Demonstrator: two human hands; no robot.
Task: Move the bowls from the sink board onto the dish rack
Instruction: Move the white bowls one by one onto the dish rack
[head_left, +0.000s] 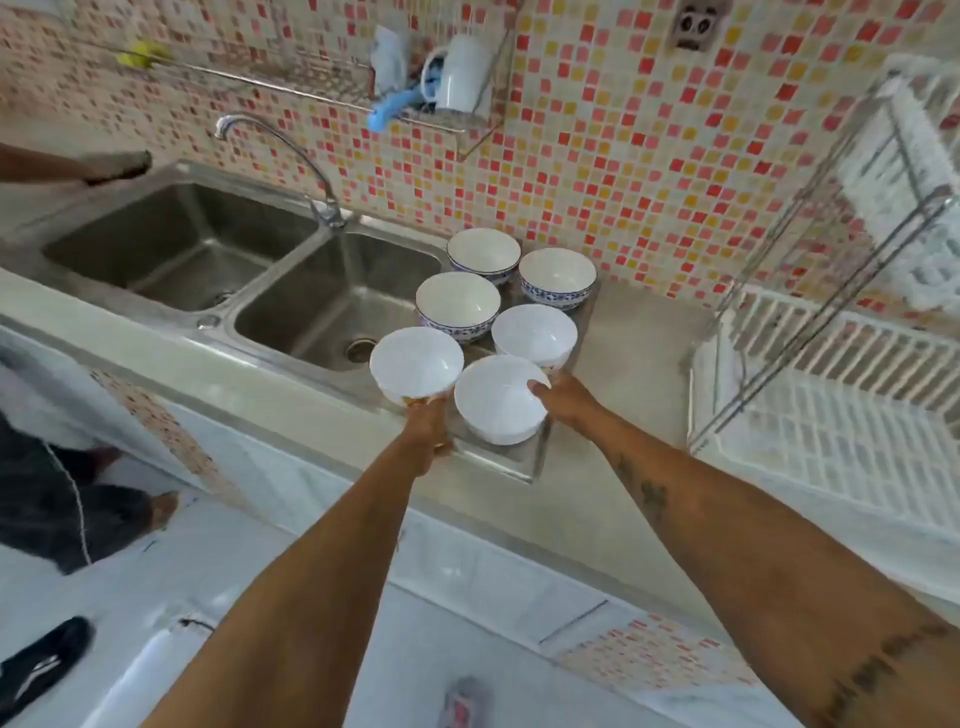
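Note:
Several bowls stand on the steel sink board (524, 457) right of the sink. Three at the back have blue patterned sides, among them a back bowl (483, 252) and a right one (557, 275). Three nearer ones are plain white. My left hand (428, 423) grips the near-left white bowl (415, 364) from below at its near side. My right hand (563, 397) holds the near-middle white bowl (496, 397) with the thumb over its right rim. Another white bowl (535, 332) sits just behind. The white dish rack (831, 415) stands at the right on the counter, its lower tier bare.
A double steel sink (322, 306) with a curved tap (291, 150) lies to the left. A wall shelf holds a white mug (462, 73). Bare counter (639, 353) separates the sink board from the rack. Another person's legs and shoe show at the lower left.

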